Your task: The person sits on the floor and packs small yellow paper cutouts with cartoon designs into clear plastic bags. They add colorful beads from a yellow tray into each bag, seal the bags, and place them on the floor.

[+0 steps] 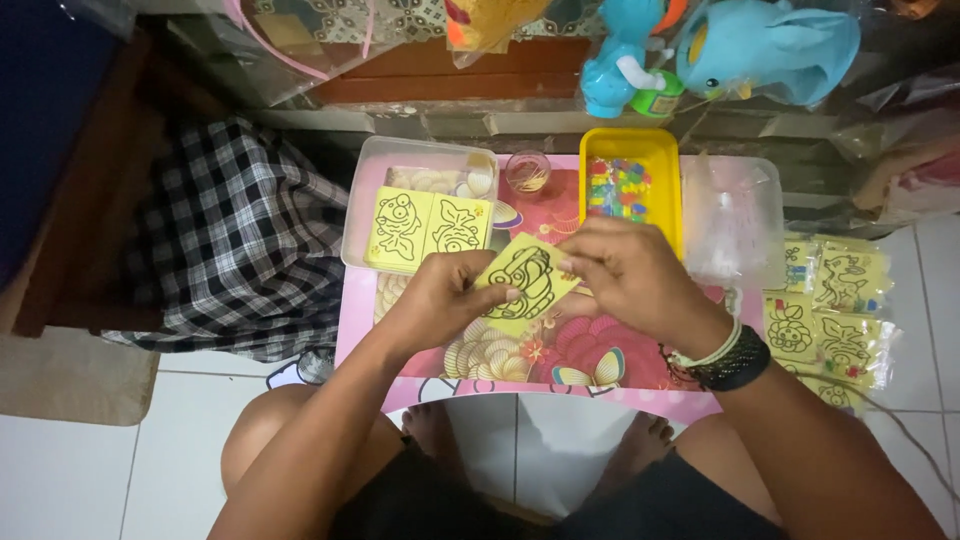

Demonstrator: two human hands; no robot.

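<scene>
Yellow card with a black cartoon outline, the sand-art card (522, 282), sits tilted above the middle of the small pink table (640, 375), held between both hands. The left hand (440, 300) pinches its lower left edge, thumb on top and fingers curled beneath. The right hand (625, 275) is closed over the card's upper right corner, fingertips drawn together as if picking at a film, though the view is too small to be sure of that.

A likely slip from here, as I judge it: a pull at the corner against so light a pinch could bend or crease the thin card, or drop it onto the table.

At 11 o'clock from the card lies a clear plastic tray (362, 215) with two more yellow outline cards in it. At 12 o'clock stands a small clear cup (527, 172), and at 1 o'clock a yellow tray (640, 145) of small coloured pieces, with a clear lidded box (735, 215) beside it. At 3 o'clock packaged cards (830, 320) lie on the floor.

The table has a printed flower and shell pattern and stands on white floor tiles (80, 480). A checked cloth (235, 240) lies at 9 o'clock, and blue plastic toys (740, 45) in wrapping line the wall at 1 o'clock.
</scene>
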